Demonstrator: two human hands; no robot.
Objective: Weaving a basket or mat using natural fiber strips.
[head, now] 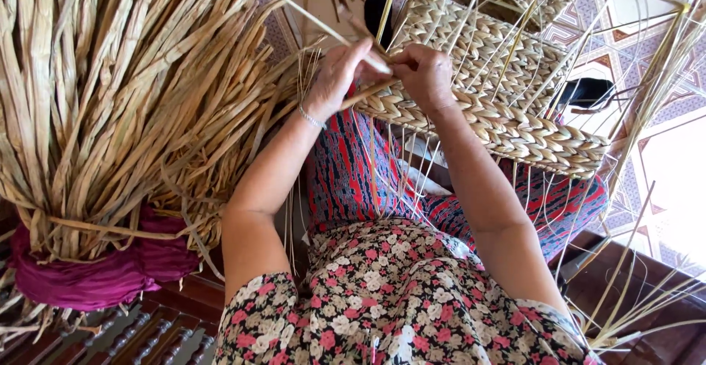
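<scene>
Nearest the camera lies the person's lap, covered by a flowered dress in black, pink and white (382, 299), with a red-and-blue patterned cloth (353, 174) beyond it over the knees. Both forearms reach forward from here. The left hand (334, 78), a thin silver bracelet (312, 118) at its wrist, has its fingers closed on a flat pale straw strand (368, 91) that it pinches at the edge of the weave. The right hand (425, 74) is just beside it, its fingers curled and pressed against the rim of a half-woven rectangular basket of braided pale straw (500, 100), which rests tilted on the knees, thin upright stakes (662, 63) sticking out around its frame. To the left, near the left arm, stands a large bundle of dried straw-coloured reeds (118, 100), tied low down with a magenta cloth (95, 273), on a dark wooden bench (147, 328). Farthest off is a patterned tiled floor (625, 49).
</scene>
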